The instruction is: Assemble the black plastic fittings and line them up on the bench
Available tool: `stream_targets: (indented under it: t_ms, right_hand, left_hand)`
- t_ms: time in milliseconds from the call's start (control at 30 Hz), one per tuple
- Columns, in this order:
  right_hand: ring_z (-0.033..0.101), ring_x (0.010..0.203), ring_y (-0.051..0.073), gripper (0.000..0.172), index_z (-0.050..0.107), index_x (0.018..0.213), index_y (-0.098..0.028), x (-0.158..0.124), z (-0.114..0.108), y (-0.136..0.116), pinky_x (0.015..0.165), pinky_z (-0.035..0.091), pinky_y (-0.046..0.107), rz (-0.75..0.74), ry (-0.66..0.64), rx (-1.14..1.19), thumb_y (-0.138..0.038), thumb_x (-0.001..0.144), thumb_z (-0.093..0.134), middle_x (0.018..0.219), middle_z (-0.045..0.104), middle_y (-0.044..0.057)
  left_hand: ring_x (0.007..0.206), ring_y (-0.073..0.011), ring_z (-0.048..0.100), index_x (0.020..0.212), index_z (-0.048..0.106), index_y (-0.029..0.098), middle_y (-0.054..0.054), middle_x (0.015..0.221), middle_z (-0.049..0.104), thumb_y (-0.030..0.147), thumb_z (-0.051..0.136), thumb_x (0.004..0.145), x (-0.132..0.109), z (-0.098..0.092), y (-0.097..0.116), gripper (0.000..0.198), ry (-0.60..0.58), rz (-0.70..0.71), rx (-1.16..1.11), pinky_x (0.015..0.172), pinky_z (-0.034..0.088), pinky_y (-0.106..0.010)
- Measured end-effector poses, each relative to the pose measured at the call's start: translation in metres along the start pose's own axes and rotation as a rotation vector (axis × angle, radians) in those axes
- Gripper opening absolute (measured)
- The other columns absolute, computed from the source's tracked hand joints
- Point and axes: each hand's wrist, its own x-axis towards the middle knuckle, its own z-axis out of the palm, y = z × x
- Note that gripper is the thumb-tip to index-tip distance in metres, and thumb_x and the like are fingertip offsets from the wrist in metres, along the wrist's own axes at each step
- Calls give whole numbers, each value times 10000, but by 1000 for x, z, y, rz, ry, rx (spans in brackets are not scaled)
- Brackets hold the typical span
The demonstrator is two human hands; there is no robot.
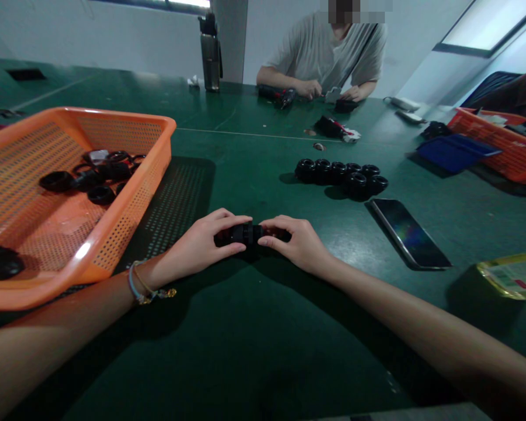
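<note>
Above the green table (245,327), my left hand (206,240) and my right hand (298,240) face each other at the middle. A black cylindrical part (248,234) lies sideways between them. The fingers and thumb of my left hand close around its left end. On the other side, my right hand pinches its narrower right end, and what sits inside that hand is mostly hidden by the fingers. I cannot tell whether the part is one piece or two joined ones. A bracelet (141,286) circles my left wrist.
An orange basket (131,225) with several black ring-like parts (100,195) stands left. Several round black parts (356,185) are grouped beyond my right hand, near a phone (409,234). At right are a yellow-rimmed box (512,275) and a blue tray (456,152). Across sits a person (328,52).
</note>
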Motion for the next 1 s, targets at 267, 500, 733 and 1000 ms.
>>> stream_targets:
  t_ms: [267, 500, 733, 1000]
  right_hand:
    - [596, 709, 138, 126, 695, 887, -170, 0, 0, -1, 639, 457, 275, 6, -3, -25, -222, 777, 662, 829, 704, 36]
    - [592, 704, 139, 136, 696, 892, -159, 0, 0, -1, 633, 448, 273, 4, -10, -38, -230, 783, 657, 825, 702, 43]
    - [596, 703, 138, 117, 697, 876, -166, 1, 0, -1, 644, 451, 274, 0, -1, -50, -226, 785, 654, 814, 703, 37]
    - [607, 716, 144, 109, 696, 877, -176, 1, 0, -1, 653, 464, 282, -20, -1, -54, -223, 795, 641, 823, 708, 36]
  left_hand:
    - [935, -195, 574, 1198, 571, 216, -45, 1023, 568, 349, 587, 794, 0, 1, -1, 426, 3, 4, -2, 857, 463, -334]
    - [918, -188, 572, 1198, 572, 205, -45, 1021, 568, 339, 590, 794, 0, 1, -1, 426, 4, 0, -3, 850, 462, -325]
    - [943, -198, 572, 1202, 570, 210, -50, 1022, 571, 337, 589, 792, 0, 0, 0, 430, 2, -3, -5, 858, 460, -334]
    - [944, -200, 575, 1201, 571, 205, -55, 1028, 573, 338, 586, 794, 0, 0, 0, 428, 2, 4, -6, 860, 462, -340]
